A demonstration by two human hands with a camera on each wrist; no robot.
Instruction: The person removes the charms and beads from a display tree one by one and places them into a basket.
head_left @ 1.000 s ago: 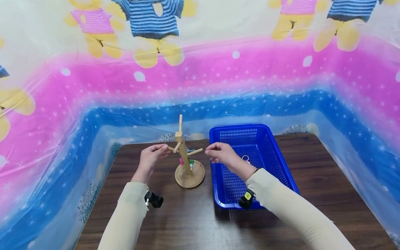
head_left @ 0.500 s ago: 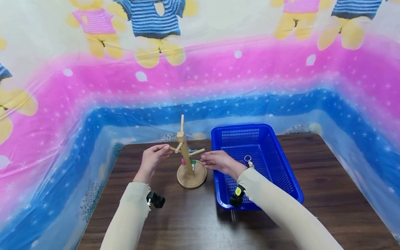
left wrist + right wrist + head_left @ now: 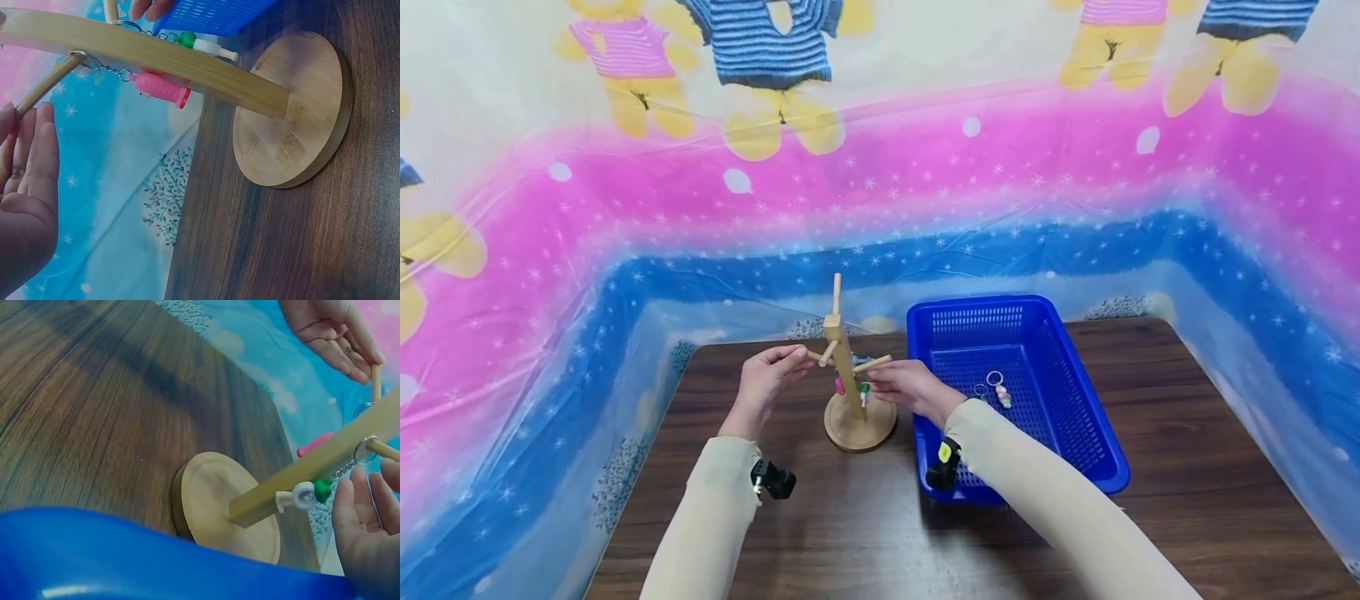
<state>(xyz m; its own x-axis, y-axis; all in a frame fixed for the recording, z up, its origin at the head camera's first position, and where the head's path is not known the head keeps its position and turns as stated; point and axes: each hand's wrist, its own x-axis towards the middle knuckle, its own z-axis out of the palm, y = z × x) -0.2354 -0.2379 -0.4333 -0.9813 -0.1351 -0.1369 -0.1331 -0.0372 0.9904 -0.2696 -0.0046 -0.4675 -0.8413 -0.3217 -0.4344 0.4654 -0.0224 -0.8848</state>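
Observation:
A wooden peg stand (image 3: 852, 392) with a round base is upright on the table. My left hand (image 3: 765, 385) pinches the end of its left peg (image 3: 47, 84) between thumb and fingers. A pink figure keychain (image 3: 161, 89) hangs by its ring from that peg. On the right peg (image 3: 872, 363) hangs a keychain with a green and white figure (image 3: 306, 494). Just below this peg is my right hand (image 3: 917, 388), its fingers (image 3: 362, 512) loosely extended close to the keychain's ring (image 3: 365, 450); contact is unclear. Something bluish (image 3: 861, 360) is partly hidden behind the post.
Right of the stand, a blue plastic basket (image 3: 1078, 400) reaches under my right forearm. Inside lie a keychain with pastel beads (image 3: 1003, 395) and another ring (image 3: 980, 390). A printed cloth (image 3: 880, 183) surrounds the dark wooden table (image 3: 820, 533) at the back and sides.
My right hand has moved left from the basket's edge to beneath the right peg, uncovering the keychain in the basket. My left hand has stayed on its peg.

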